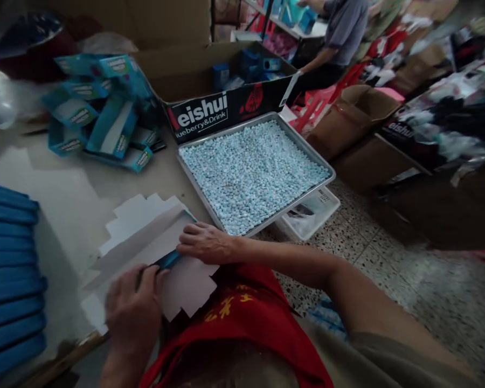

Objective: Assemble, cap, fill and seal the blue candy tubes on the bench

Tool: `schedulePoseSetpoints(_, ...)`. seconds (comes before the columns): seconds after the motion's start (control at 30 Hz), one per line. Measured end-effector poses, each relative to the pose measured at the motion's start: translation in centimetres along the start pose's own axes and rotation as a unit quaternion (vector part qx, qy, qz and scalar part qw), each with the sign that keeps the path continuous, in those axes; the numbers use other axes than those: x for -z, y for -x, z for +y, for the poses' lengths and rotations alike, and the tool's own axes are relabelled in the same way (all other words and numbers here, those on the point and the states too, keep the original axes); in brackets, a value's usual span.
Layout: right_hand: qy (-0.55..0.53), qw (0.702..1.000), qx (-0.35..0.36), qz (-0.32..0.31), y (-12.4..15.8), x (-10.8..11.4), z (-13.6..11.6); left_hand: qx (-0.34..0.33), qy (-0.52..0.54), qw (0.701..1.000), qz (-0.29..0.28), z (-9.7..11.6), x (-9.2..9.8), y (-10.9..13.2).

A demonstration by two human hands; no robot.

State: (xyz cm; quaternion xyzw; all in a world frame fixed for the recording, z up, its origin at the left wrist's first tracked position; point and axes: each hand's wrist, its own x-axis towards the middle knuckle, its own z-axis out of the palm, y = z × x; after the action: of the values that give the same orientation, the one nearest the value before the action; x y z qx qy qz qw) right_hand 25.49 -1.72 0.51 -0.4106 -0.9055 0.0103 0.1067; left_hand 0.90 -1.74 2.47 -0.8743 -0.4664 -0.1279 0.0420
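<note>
At the table's near edge lie white die-cut carton blanks (135, 223), with notched flaps and a pale inner side. Between my hands a blue strip of the outer side of a carton blank (168, 260) shows at a folded edge. My left hand (133, 307), slightly blurred, is closed on the near left part of this blank. Farther right, my right hand (204, 242) has its fingers curled onto the same blank. Both palms hide part of the cardboard. Another white flap (192, 283) hangs toward my red apron (242, 312).
A metal tray (329, 175) of small pale-blue pieces stands ahead, before a large printed carton (234, 108). Open blue boxes (113, 124) are heaped back left; blue cartons (10, 280) are stacked at left. A white plastic bin (311, 226) sits below the tray. Another person (345, 32) stands behind.
</note>
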Motion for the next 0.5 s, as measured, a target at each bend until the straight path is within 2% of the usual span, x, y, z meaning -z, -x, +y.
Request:
schedulePoseSetpoints(0.07, -0.006, 1.000, -0.016, 0.013, 0.1, 0.1, -0.1, -0.022, -0.052, 0.998, -0.008, 1.6, -0.5, 0.9)
schedulePoseSetpoints(0.13, -0.011, 1.000, -0.014, 0.020, 0.1, 0.1, -0.4, -0.013, -0.104, 0.994, -0.032, 2.5, -1.1, 0.9)
schedulePoseSetpoints(0.23, -0.013, 1.000, -0.012, 0.006, -0.4, -0.2, -0.9, -0.003, -0.140, 0.988, -0.068, 2.5, -1.5, 0.1)
schedulePoseSetpoints(0.3, -0.011, 0.999, -0.028, -0.027, -1.2, -0.5, -0.7, -0.012, -0.131, 0.988, -0.085, 2.0, -1.6, -0.6)
schedulePoseSetpoints(0.4, -0.019, 0.993, -0.044, -0.109, -2.6, -0.2, 0.4, -0.017, -0.093, 0.990, -0.103, 1.0, -1.7, -1.5)
schedulePoseSetpoints(0.5, -0.057, 0.984, 0.001, -0.171, -2.8, 0.9, 0.7, -0.012, -0.050, 0.988, -0.145, 0.5, -1.2, -1.3)
